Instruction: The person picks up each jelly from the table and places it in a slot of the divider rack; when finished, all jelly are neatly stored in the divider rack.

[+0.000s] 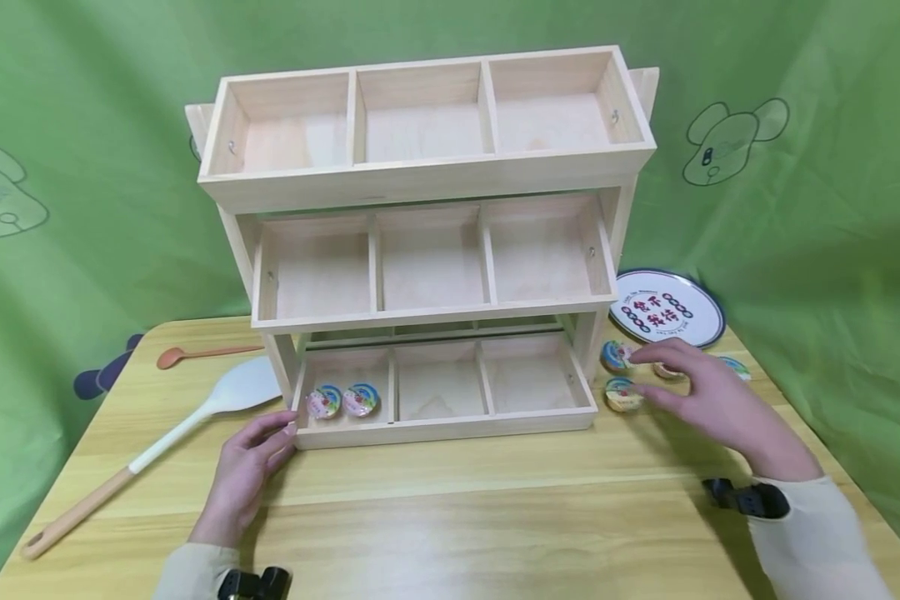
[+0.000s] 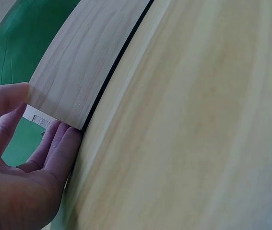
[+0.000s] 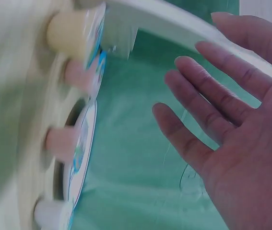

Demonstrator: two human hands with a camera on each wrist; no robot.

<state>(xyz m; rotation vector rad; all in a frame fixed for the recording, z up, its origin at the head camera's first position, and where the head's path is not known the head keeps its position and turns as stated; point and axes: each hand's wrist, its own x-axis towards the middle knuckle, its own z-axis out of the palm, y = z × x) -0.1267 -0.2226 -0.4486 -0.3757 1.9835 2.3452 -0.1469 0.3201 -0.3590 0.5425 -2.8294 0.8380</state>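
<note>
A three-tier wooden shelf (image 1: 442,429) stands on the table, each tier split into three compartments. My left hand (image 1: 249,467) holds the front left corner of its lowest tier, with the fingertips at the tier's end (image 2: 61,103). Two small jelly cups (image 1: 361,400) with printed lids sit in that tier's left compartment. On the right, my right hand (image 1: 708,400) hovers with fingers spread beside several more jelly cups. A yellowish cup (image 1: 624,395) is nearest its thumb, and another cup (image 1: 617,356) is by its fingertips. In the right wrist view its palm (image 3: 246,158) holds nothing.
Behind the cups at the right, an oval plate (image 1: 671,307) with red characters leans near the green curtain (image 1: 817,208). A white spatula (image 1: 172,437) with a wooden handle and a small wooden spoon (image 1: 210,353) lie left of the shelf.
</note>
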